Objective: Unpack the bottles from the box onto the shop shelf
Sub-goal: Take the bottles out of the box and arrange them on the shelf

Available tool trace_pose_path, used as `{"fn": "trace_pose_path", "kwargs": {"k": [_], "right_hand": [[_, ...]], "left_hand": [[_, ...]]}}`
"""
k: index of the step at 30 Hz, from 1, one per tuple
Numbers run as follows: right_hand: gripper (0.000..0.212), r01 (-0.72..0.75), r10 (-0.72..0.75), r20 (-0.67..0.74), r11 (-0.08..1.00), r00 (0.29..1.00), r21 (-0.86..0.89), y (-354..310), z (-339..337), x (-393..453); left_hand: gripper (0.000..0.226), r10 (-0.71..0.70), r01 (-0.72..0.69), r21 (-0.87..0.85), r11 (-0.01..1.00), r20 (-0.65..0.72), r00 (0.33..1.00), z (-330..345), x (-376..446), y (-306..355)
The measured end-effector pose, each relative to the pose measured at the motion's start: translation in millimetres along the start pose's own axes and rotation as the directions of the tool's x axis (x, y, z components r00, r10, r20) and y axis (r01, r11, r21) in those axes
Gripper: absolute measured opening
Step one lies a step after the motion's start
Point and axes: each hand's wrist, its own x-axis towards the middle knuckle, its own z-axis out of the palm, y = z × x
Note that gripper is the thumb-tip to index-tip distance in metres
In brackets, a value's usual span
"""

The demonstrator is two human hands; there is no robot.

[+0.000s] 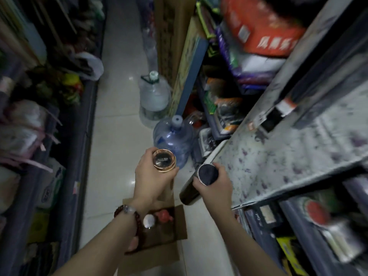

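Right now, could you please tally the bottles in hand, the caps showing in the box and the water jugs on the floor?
Bottles in hand: 2, gold-capped bottle, dark-capped bottle
Caps showing in the box: 2, white cap, red cap
Floor jugs: 2, clear jug, blue jug
Total: 6

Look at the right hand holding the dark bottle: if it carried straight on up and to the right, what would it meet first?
Probably the bare patterned shelf just beyond the right hand and its dark bottle; depth is unclear.
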Motion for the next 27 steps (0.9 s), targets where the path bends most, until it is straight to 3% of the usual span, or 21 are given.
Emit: {"fn": "trace_pose_path", "kwargs": {"k": [9, 12, 15, 20, 24, 27], "right_hand": [[0.074, 0.06, -0.064, -0.211, 0.998, 0.975, -0.026, -126, -101, -16], [0.077, 0.085, -0.091, -0.301, 0.996, 0.949, -0.033, -161, -139, -32], [0.083, 0.09, -0.079, -0.362, 0.996, 0.929, 0.013, -194, -180, -58], [0.084, 0.125, -0.093, -0.495, 0.992, 0.864, 0.031, -226, -245, -108], [0.075, 0.184, -0.098, -0.59, 0.979, 0.802, 0.087, -238, -301, -156], [0.085, 0.206, -0.058, -0.681, 0.969, 0.73, 0.138, -240, -342, -189]], "left_hand": [[0.054, 0.294, -0.286, -0.072, 0.955, 0.163, 0.942, -37, 4, 158], [0.071, 0.394, -0.38, -0.105, 0.919, 0.247, 0.885, -49, -14, 206], [0.082, 0.445, -0.402, -0.193, 0.895, 0.318, 0.837, -56, -35, 251], [0.061, 0.505, -0.407, -0.308, 0.86, 0.391, 0.77, -60, -73, 312], [0.059, 0.586, -0.425, -0.416, 0.804, 0.429, 0.688, -61, -108, 355], [0.062, 0.615, -0.387, -0.5, 0.775, 0.455, 0.645, -52, -139, 389]]}}
